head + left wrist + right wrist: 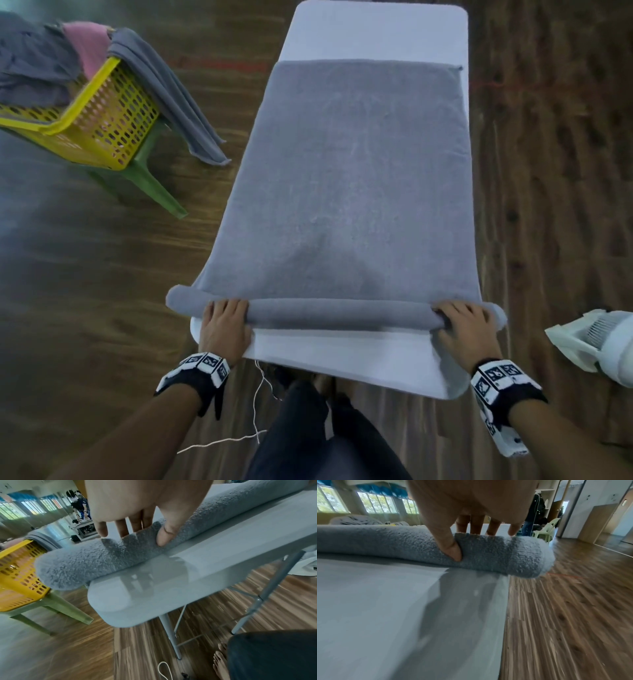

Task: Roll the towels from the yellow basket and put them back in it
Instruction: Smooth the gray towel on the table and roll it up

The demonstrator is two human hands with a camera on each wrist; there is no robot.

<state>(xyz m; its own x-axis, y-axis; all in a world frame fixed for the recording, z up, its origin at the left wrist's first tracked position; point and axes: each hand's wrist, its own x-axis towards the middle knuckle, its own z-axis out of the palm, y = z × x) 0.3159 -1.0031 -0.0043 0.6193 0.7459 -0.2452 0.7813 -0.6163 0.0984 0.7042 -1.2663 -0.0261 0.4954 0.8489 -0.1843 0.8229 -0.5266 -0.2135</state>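
Both hands, left hand (pixel 224 325) and right hand (pixel 466 329), pinched the towel (pixel 342 313) roll's ends. Its long axis ran crosswise. The flat remainder stretched away along the desk (pixel 342 356).

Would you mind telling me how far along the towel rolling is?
Early on. No rolled towel shows in the basket; loose towels are heaped in it and draped over its rim. In hand: the left hand and right hand grip a thin roll at the near end of the grey towel. Most of it lies flat on the table, unrolled.
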